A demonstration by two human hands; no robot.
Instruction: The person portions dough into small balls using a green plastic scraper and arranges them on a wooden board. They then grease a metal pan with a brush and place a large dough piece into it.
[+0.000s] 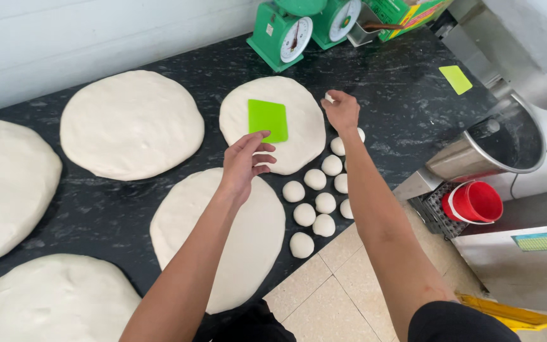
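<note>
Pinched in our right hand (342, 111) is a small dough ball (328, 97), the grip pressed together around it just past the far edge of the flat dough round (299, 136) that carries the green scraper (268, 120). Our left hand (245, 159) hovers over the near edge of that same round, fingers loosely curled and apart, empty, its fingertips just beside the scraper's lower corner; whether they touch it we cannot tell. Between our forearms and along the worktop (400, 114) edge sits a cluster of finished dough balls (314, 190), close together in rough rows. Other large flattened rounds (132, 123) lie spread across the dark worktop to our left. Two green scales (284, 31) stand at the back, a second green scraper (456, 79) lies further right, and a red bucket (476, 201) sits beside a steel mixer bowl (508, 142).
</note>
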